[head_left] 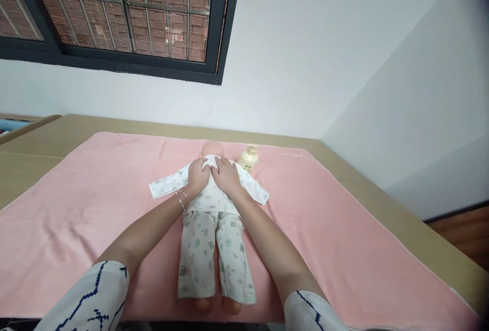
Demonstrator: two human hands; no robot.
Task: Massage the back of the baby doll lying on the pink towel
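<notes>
A baby doll [214, 201] in a white printed top and trousers lies stretched out on a pink blanket [114, 229], its head [213, 148] away from me and its feet toward me. Both sleeves spread out to the sides. My left hand [197, 175] rests flat on the left side of the doll's upper body, a bracelet at the wrist. On the right side lies my right hand [226, 174], also flat, its thumb close to the left thumb. No face shows on the doll. Just beyond my right hand stands a pale yellow bottle [248, 158].
The blanket covers most of a wooden surface [367, 188] set against a white wall [282, 56]. Above it to the left is a dark-framed window [141, 66] with metal bars. A wooden edge [34, 128] with something blue beyond it appears at far left.
</notes>
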